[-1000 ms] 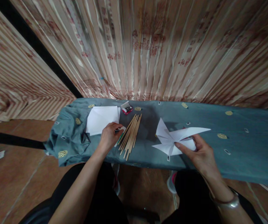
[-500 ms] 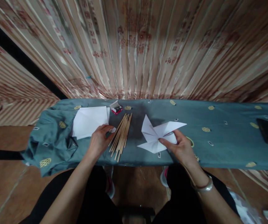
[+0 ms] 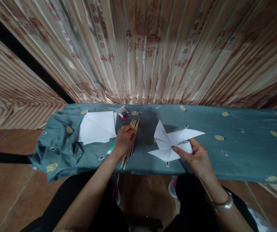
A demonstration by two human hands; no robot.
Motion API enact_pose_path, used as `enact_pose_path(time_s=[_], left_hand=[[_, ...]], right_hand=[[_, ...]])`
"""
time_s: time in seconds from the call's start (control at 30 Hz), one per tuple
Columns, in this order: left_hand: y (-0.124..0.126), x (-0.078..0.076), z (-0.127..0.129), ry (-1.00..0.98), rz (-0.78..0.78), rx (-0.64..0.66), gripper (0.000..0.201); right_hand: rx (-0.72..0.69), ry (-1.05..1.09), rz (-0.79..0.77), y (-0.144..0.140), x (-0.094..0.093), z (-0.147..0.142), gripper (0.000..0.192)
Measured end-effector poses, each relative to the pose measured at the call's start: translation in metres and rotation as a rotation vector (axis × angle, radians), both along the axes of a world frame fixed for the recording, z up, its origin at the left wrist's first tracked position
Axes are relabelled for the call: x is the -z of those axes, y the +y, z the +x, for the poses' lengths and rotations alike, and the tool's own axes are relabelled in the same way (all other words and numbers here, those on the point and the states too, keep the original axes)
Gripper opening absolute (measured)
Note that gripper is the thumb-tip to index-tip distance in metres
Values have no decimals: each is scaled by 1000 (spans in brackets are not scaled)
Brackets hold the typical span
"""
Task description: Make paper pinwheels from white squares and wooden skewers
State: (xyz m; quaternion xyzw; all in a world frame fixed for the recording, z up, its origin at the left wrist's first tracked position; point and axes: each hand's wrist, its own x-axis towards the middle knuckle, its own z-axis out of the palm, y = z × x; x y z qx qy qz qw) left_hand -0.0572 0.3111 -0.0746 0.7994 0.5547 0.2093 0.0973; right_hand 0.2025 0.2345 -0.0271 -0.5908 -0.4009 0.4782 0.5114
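A long bench [image 3: 244,154] draped in blue-grey patterned cloth carries everything. Wooden sticks [image 3: 131,137] lie bundled mid-left — white paper sheets [image 3: 97,127] left of them, a small open box [image 3: 123,113] just behind, a folded paper pinwheel [image 3: 171,140] to their right.

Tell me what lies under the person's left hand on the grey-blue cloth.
Under the left hand lie thin wooden sticks; their ends show above and below it, their middles are covered. A green-white strip pokes out beside it.
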Motion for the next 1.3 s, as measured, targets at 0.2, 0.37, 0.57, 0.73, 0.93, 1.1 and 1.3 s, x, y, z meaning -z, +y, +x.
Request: enact_pose_path(time_s=[0.2, 0.37, 0.57, 0.73, 0.93, 1.1, 1.3], left_hand=[[13, -2, -7, 95, -15, -154, 16], [16, -2, -6, 80, -42, -188, 15], [24, 3, -3, -11, -42, -213, 11], [30, 4, 0, -276, -64, -260, 8], [11, -30, 19, -933, -169, -204, 12], [-21, -54, 40, -1284, -646, -128, 31], [-46, -79, 60, -1364, -911, 76, 36]], right_hand=[[16, -5, -20, -2, -6, 6, 46], [39, 3, -36, -3, -6, 9, 45], [31, 22, 2, -3, -3, 8, 49], [15, 63, 14, -2, -5, 6, 49], [-83, 19, 88, -9, -20, 2, 42], [-192, -223, 294, -39, -49, -15, 44], [-158, -765, 707, -62, -64, -31, 43]])
